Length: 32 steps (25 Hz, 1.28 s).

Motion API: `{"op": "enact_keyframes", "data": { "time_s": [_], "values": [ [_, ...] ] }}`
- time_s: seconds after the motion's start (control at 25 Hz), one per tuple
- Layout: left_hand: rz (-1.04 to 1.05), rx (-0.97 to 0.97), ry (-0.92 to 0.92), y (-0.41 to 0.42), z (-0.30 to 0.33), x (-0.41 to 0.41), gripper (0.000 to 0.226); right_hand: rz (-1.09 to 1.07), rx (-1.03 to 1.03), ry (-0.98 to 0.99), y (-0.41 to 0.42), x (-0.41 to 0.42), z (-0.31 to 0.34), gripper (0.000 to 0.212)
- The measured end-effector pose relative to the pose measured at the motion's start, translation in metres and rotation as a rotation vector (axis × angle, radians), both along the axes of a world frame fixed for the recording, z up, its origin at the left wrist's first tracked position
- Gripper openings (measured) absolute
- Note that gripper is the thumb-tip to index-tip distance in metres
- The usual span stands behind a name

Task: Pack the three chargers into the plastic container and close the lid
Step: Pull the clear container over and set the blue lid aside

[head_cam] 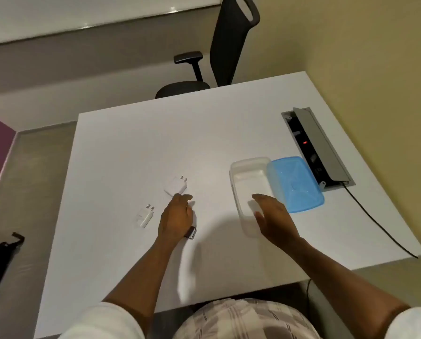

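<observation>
- The left hand [176, 216] lies low over the worktop [131, 148], fingers loosely apart and closed on nothing; its fingertips touch or nearly touch the near edge of the larger white charger [175, 186], which sits just beyond them with its pins pointing away; this looks like the reach for a first pick.
- A smaller white charger [144, 215] lies flat just to the outer side of that hand, apart from it, pins also pointing away; it reads as the next one in the queue.
- A dark, small object [191, 232] shows at the wrist side of the left hand, partly hidden beneath it; it may be the third charger, but I cannot tell.
- The right hand [274, 218] is open, fingers spread, holding nothing; it hovers over the near end of the clear plastic container [238, 172], probably to steady the light tub while things are dropped in; whether it actually touches the rim is not clear.
- Nothing can be made out inside the container; so no packing appears done yet.
- The blue lid [296, 184] lies off the tub, beyond and outward of the right hand, overlapping the container's far long edge; kept there, it leaves the mouth free and stays within reach for the closing step.
</observation>
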<state>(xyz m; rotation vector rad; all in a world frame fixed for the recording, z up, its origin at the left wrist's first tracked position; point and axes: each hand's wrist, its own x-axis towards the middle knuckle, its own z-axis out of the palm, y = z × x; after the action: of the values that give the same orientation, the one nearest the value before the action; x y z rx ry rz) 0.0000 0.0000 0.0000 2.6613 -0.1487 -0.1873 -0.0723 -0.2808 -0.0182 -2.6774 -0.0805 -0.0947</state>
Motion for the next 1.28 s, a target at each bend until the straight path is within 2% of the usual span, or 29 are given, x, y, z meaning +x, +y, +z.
{"op": "enact_keyframes", "data": {
  "time_s": [0.12, 0.24, 0.36, 0.48, 0.6, 0.8, 0.88, 1.0, 1.28],
  "values": [
    [0.050, -0.093, 0.091, -0.032, 0.002, 0.015, 0.028, -0.183, 0.136, -0.069, -0.021, -0.003, -0.002, 0.037],
    [0.047, -0.147, 0.116, -0.065, 0.005, 0.033, 0.027, -0.490, 0.350, -0.036, -0.039, -0.005, 0.000, 0.030],
    [-0.046, -0.191, 0.099, -0.095, 0.002, 0.060, 0.031, -0.783, 0.585, 0.159, -0.057, -0.006, -0.006, 0.031],
    [-0.111, -0.132, 0.157, -0.124, -0.002, 0.089, 0.045, -0.915, 0.800, 0.345, -0.065, -0.008, -0.010, 0.030],
    [-0.197, -0.077, 0.193, -0.145, -0.006, 0.113, 0.056, -0.953, 0.985, 0.446, -0.066, -0.008, -0.015, 0.026],
    [-0.235, -0.003, 0.319, -0.166, -0.011, 0.135, 0.063, -0.921, 1.152, 0.531, -0.070, -0.002, -0.021, 0.018],
    [-0.226, -0.005, 0.354, -0.166, -0.015, 0.136, 0.064, -0.891, 1.177, 0.543, -0.069, -0.002, -0.019, 0.013],
    [-0.132, -0.057, 0.354, -0.158, -0.015, 0.130, 0.060, -0.871, 1.188, 0.557, -0.068, -0.002, -0.017, 0.017],
    [0.068, -0.160, 0.342, -0.104, -0.006, 0.087, 0.051, -0.829, 1.107, 0.508, -0.065, 0.004, -0.014, 0.019]
  ]
}}
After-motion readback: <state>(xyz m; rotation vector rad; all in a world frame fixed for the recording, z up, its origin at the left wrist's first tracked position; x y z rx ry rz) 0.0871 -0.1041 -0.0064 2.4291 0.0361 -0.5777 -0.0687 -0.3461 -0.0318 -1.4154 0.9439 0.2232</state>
